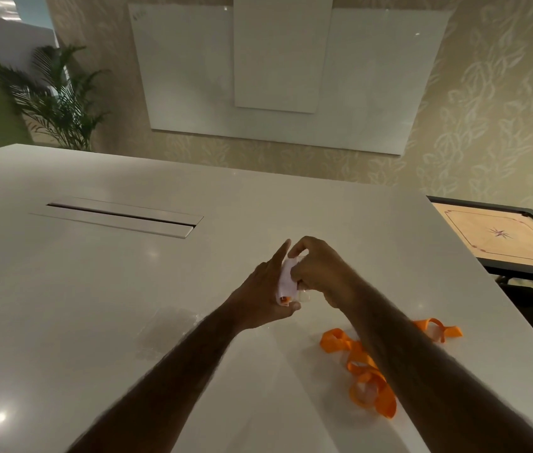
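Above the white table point(95, 289) my two hands meet around a small white object point(286, 279) with an orange bit at its lower end. My left hand point(265, 289) holds it from the left, fingers stretched up along it and thumb tucked under. My right hand point(317, 269) pinches its top and side with curled fingers. What the object is stays unclear, since the hands hide much of it. A loose orange ribbon point(366, 371) lies tangled on the table under my right forearm, one end showing to the arm's right.
A clear plastic sheet or bag point(167, 328) lies flat left of my left forearm. A recessed cable slot point(118, 217) sits further back on the table. A carrom board point(503, 240) stands off the table's right edge. Whiteboards and a potted plant point(56, 99) are behind.
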Motion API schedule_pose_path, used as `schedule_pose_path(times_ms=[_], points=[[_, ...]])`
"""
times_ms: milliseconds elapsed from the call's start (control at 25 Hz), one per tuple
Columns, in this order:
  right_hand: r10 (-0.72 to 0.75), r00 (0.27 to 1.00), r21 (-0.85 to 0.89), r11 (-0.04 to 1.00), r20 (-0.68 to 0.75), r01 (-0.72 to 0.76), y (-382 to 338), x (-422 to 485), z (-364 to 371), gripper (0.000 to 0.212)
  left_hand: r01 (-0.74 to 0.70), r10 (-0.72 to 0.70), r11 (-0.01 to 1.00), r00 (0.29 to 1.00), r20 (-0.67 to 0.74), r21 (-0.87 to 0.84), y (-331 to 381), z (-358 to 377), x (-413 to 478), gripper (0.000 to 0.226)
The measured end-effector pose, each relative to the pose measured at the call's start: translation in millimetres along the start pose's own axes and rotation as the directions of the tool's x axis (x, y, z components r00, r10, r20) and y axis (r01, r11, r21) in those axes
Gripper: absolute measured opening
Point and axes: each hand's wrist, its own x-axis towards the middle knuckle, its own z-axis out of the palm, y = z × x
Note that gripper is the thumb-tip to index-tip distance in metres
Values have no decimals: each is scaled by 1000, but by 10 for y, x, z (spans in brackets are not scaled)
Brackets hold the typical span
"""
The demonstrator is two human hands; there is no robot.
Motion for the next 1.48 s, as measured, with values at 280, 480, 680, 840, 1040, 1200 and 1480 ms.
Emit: schedule_pose_path(times_ms=[280, 480, 680, 840, 1040, 1200, 1480], points=[[-9, 1000, -145, 989, -24, 6, 66, 121, 161, 22, -99, 99, 994, 995, 3, 55, -37, -45, 85, 138], [-102, 989, -180, 980, -104, 82, 132, 103, 149, 21, -24, 44, 977, 995, 93, -210, 22, -118, 48, 138], [-35, 999, -22, 999, 21, 35, 150, 138, -38, 23, 180, -116, 911, 975, 188, -371, 66, -374, 45, 86], [-65, 989, 2, 998, 136, 65, 146, 103, -116, 22, 313, -205, 864, 934, 293, -394, 28, -509, 53, 30], [-44, 935, 158, 987, 353, -13, 180, 129, -246, 26, 355, -252, 815, 929, 270, -458, 4, -475, 23, 34], [-141, 978, -65, 986, 153, 153, 153, 126, -194, 20, 288, -230, 878, 955, 189, -382, 12, -413, 87, 28], [-168, 985, -48, 984, 49, 170, 116, 159, -188, 15, 230, -228, 844, 972, 64, -485, 13, -398, 99, 14]])
